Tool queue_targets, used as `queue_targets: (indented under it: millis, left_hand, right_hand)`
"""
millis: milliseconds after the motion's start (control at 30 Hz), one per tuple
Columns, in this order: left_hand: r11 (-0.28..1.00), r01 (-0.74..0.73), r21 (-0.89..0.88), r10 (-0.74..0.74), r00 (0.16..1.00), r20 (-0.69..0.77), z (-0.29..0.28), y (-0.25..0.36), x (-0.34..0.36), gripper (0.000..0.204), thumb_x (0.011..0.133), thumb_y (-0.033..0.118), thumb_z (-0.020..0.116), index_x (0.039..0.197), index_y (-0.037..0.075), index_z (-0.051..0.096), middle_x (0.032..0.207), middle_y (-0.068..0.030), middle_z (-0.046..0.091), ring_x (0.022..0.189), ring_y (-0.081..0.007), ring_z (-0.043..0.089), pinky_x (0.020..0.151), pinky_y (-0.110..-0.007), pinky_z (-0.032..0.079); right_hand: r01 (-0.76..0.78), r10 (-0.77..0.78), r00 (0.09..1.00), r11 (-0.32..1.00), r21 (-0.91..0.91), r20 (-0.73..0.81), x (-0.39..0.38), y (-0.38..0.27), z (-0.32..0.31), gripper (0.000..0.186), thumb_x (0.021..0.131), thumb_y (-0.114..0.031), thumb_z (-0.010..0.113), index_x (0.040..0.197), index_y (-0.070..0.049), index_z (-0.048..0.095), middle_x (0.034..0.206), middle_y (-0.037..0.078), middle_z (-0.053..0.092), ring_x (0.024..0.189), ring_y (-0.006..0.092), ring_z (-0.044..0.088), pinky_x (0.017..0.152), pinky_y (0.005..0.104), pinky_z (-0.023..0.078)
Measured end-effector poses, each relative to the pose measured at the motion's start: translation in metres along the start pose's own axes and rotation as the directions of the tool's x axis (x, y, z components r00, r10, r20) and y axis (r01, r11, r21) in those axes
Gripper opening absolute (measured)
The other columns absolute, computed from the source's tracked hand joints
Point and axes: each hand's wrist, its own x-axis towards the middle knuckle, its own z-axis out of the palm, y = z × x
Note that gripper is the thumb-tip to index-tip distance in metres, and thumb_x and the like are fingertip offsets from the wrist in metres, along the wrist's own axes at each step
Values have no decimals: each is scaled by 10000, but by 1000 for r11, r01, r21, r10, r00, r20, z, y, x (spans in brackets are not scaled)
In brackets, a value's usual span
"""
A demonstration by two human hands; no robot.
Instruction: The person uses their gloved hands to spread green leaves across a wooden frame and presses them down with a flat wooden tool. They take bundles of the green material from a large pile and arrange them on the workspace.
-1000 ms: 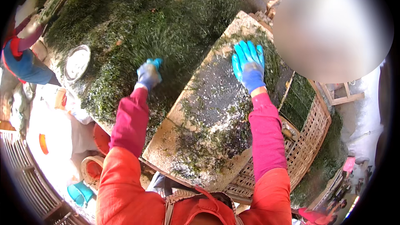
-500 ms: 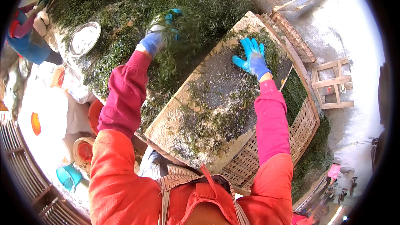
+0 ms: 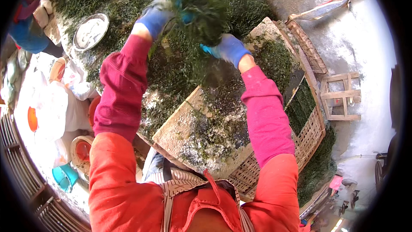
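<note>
My left hand [image 3: 159, 9], in a blue and grey glove, is closed on a clump of dark green stringy seaweed [image 3: 204, 10]. The clump hangs over a large heap of the same seaweed [image 3: 116, 0] and is blurred by motion. My right hand [image 3: 228, 49], also in a blue glove, reaches to the clump's lower edge. Its fingers are partly hidden and smeared, so its grip is unclear. Below my hands lies a tilted board [image 3: 174, 131] strewn with seaweed bits and white grains.
A round pale dish [image 3: 103, 20] rests on the heap at left. A woven basket [image 3: 309, 133] is under the board's right side, and a wooden stool [image 3: 341, 96] stands beyond. White sacks [image 3: 53, 103] and a teal bucket [image 3: 65, 177] are at left. Another person [image 3: 28, 34] stands far left.
My left hand has risen with a bunch of seaweed, now a denser clump. My right hand has left the board, where it lay spread, and moved left to the clump.
</note>
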Motion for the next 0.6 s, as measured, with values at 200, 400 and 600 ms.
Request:
queue_targets:
  millis: [200, 400, 600]
  left_hand:
    - [590, 120, 798, -166, 986, -26, -33, -63, -51, 603, 928, 531, 655, 1288, 47, 640, 969, -246, 722, 977, -391, 707, 876, -471, 550]
    - [650, 80, 756, -149, 989, 23, -36, -65, -64, 617, 929, 501, 700, 1329, 34, 637, 905, -197, 744, 898, -371, 732, 840, -441, 566]
    - [993, -94, 64, 105, 973, -204, 36, 21, -43, 680, 875, 606, 739, 1214, 18, 698, 922, -150, 769, 868, -287, 744, 793, -401, 574]
  right_hand:
    - [-72, -14, 995, 582, 810, 98, 22, 86, 49, 431, 947, -375, 705, 1155, 1, 735, 1144, 121, 740, 1094, 205, 678, 921, 355, 521]
    - [214, 17, 976, 155, 964, -219, 10, 12, -15, 414, 968, -121, 679, 1331, 69, 620, 1305, 140, 692, 1185, 209, 675, 1077, 319, 504]
    - [268, 78, 957, 137, 954, -280, 8, -38, -50, 357, 910, -54, 742, 1240, 68, 677, 1096, 89, 755, 922, 132, 689, 830, 267, 526]
